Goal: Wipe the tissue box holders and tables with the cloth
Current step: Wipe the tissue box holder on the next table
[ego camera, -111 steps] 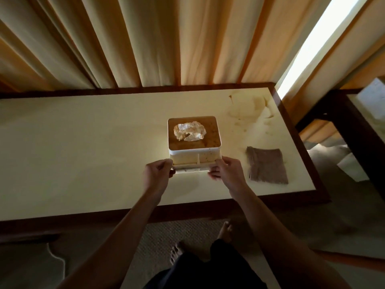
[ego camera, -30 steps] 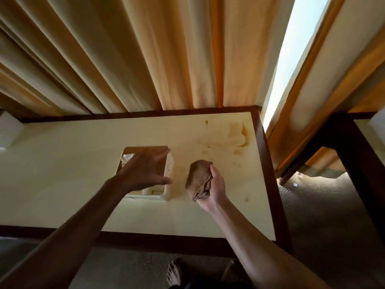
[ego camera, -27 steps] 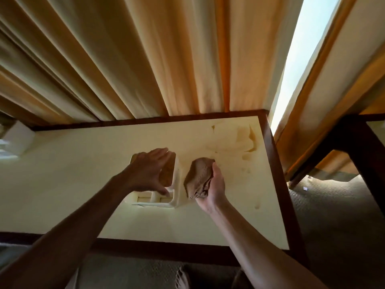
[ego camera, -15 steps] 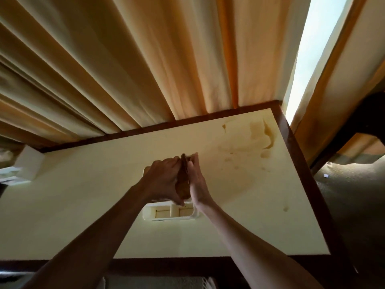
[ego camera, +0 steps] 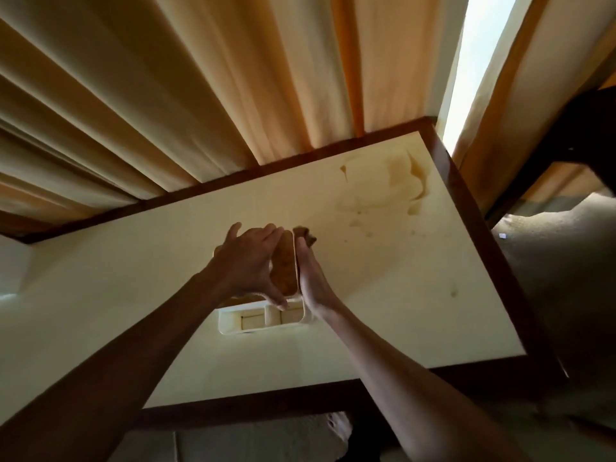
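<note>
A cream tissue box holder (ego camera: 263, 320) with a brown top panel stands upright near the middle of a cream table (ego camera: 416, 295) edged in dark wood. A brown cloth (ego camera: 305, 235), mostly hidden, is pressed against the holder's right side; only its crumpled far end shows.

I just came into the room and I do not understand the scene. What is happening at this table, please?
A person is cleaning a tissue box holder that stands on the cream table. The left hand holds the holder from above, thumb on its near edge. The right hand presses a brown cloth flat against the holder's right side. Brownish stains show on the far right part of the table, not yet wiped. Curtains hang behind the table.
</note>
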{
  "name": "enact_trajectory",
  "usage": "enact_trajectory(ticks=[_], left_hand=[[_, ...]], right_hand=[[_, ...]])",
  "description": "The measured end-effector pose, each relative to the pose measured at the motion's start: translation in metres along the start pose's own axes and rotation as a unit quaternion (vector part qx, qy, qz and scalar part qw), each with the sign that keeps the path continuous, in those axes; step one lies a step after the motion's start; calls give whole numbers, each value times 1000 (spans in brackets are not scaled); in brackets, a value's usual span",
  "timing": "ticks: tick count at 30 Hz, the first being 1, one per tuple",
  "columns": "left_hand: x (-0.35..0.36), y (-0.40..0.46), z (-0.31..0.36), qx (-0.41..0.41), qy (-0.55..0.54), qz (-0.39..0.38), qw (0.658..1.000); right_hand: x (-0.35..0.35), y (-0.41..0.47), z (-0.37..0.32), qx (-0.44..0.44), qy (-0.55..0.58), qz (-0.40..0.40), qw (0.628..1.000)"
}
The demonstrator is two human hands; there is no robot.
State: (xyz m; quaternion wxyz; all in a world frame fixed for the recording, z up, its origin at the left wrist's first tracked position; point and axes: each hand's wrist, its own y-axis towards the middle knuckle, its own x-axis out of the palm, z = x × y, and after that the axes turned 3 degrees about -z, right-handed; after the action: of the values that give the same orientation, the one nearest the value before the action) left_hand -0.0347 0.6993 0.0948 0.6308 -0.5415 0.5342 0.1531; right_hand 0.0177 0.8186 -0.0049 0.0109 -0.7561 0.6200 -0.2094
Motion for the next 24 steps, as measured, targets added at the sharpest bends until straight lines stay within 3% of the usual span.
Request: enact_trajectory(ticks=[3, 6, 11, 16, 20, 24], left_hand=[[2, 0, 1, 0, 25, -5, 1000], [4, -1, 0, -1, -4, 0, 1000], [12, 2, -4, 16, -50, 32, 998], [10, 2, -5, 35, -16, 43, 998], [8, 0, -3, 41, -9, 52, 998], [11, 0, -5, 57, -39, 77, 995]], right_hand=[[8, -41, 14, 5, -1, 9, 1000], [15, -70, 24, -65, 19, 7, 998], [10, -9, -11, -33, -21, 11, 999], [11, -16, 26, -3, -69, 26, 997], [22, -77, 28, -45, -23, 29, 998], [22, -51, -15, -95, 15, 12, 995]])
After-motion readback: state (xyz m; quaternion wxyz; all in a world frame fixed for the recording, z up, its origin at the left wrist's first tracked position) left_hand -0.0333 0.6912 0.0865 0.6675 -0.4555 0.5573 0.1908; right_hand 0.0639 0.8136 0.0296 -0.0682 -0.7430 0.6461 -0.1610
